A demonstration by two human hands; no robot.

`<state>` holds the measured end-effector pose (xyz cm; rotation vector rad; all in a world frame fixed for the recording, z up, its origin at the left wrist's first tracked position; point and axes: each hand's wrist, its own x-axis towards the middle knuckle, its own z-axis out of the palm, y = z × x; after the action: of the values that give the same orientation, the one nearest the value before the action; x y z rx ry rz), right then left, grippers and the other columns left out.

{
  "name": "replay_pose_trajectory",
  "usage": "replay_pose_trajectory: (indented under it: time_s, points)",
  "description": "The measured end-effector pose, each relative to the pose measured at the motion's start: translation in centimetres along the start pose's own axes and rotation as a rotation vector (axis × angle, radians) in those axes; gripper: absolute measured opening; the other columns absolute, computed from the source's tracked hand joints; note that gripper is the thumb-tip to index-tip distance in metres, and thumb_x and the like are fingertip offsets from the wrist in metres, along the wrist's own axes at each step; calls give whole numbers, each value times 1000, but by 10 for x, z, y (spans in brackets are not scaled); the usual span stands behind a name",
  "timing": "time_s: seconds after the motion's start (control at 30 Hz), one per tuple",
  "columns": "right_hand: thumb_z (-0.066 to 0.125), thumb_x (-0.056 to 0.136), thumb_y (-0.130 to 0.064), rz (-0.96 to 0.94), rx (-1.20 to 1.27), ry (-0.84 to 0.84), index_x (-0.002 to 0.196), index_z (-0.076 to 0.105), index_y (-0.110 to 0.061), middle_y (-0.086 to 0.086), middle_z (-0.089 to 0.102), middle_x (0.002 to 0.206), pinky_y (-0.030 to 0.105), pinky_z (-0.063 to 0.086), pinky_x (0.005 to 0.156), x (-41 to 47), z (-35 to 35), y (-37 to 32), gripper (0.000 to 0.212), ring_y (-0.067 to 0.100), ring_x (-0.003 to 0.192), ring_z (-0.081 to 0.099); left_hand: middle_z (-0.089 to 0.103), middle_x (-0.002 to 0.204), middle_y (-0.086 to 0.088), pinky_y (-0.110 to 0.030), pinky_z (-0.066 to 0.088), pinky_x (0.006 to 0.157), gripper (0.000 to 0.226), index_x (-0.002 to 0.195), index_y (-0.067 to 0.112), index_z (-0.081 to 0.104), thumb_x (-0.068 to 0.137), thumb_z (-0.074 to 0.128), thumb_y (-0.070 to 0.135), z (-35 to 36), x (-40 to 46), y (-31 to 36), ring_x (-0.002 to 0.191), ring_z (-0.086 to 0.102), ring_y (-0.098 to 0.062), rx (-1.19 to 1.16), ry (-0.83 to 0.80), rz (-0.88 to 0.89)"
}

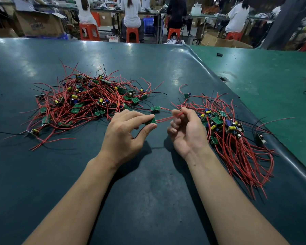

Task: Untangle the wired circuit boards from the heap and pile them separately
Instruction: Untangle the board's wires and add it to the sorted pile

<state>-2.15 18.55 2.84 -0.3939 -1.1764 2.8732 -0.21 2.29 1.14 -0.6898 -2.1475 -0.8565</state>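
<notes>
Here, a dark green table point(148, 183) is seen spread wide under both bare forearms, which reach forward from the lower edge and converge toward the middle. A tangled heap point(88, 103) of red-wired circuit boards is spread on the left half of the table, and a second, tidier pile point(233, 137) is laid to the right, its wires trailing toward the near edge. The left hand point(124, 135) is held palm-down above the mat between the two, and a small green circuit board point(150, 121) is pinched between its thumb and forefinger, the other fingers fanned loosely. The right hand point(185, 131) is turned palm-up, fingers curled, and the red wire point(166, 118) running from that board is gripped at the fingertips. Another board point(155, 109) is left lying just beyond the hands, beside the heap's edge.
</notes>
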Motion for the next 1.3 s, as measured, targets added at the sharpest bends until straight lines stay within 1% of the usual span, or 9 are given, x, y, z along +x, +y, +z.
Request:
replay_pose_trajectory:
  time_s: [0.17,0.33,0.4,0.47,0.57,0.63,0.93,1.1,1.3]
  points:
    - [50,99,-24,-14,36,4,76,66,-7,-6,41,52,17,28,37,0,-2,-3,33,6,40,35,71,90,-4,-46,49,69,23,101,5,76,84,74,19,-2,-2,-1,70,57,-23,-28,10,-13]
    - [45,94,-18,53,176,-16,43,54,-16,-6,34,45,17,24,33,-2,-6,-14,51,8,35,28,71,89,-5,-46,50,68,24,101,4,76,84,74,20,-3,-3,0,70,58,-26,-47,-28,-17]
    - [42,94,-18,69,192,-49,39,47,-19,-7,30,43,17,21,31,-2,-7,-13,55,8,34,25,72,89,-5,-45,50,68,25,101,5,76,84,74,22,-2,-2,1,71,58,-27,-45,-49,-2]
    - [44,95,-19,65,199,-46,41,51,-18,-7,32,44,16,21,32,-1,-7,-14,54,7,35,27,72,88,-5,-45,50,67,24,101,4,76,84,74,22,-2,-2,1,71,58,-26,-53,-47,0]
    - [51,97,-23,41,215,-17,61,67,-12,-6,41,52,15,26,36,0,-8,-16,41,7,40,35,71,88,-5,-44,50,67,24,100,4,76,84,74,21,-3,-2,-1,72,58,-26,-71,-29,-25]
    - [51,96,-22,58,245,-21,59,67,-12,-7,42,52,16,26,36,-1,-9,-17,42,7,39,36,71,89,-6,-43,50,67,24,100,3,75,84,74,21,-3,-2,-2,73,58,-27,-77,-28,-31]
    - [44,98,-19,-43,214,80,56,30,-19,-7,25,43,17,19,30,1,-7,-13,45,8,32,21,72,89,-4,-39,50,68,24,101,4,76,84,76,21,0,-3,3,72,59,-24,-79,-80,10]
    - [52,99,-38,-106,90,7,76,63,-13,-8,39,53,17,26,36,-2,-4,-11,35,6,39,30,71,88,-5,-38,50,67,22,99,3,75,84,74,20,-3,-1,-2,71,58,-25,-55,7,-27]
    - [49,99,-22,-190,122,87,78,60,-13,-6,43,54,17,27,36,2,-10,-22,26,7,39,33,70,89,-5,-39,50,69,20,98,3,75,83,76,16,-6,-2,-4,74,60,-26,-39,39,-39]
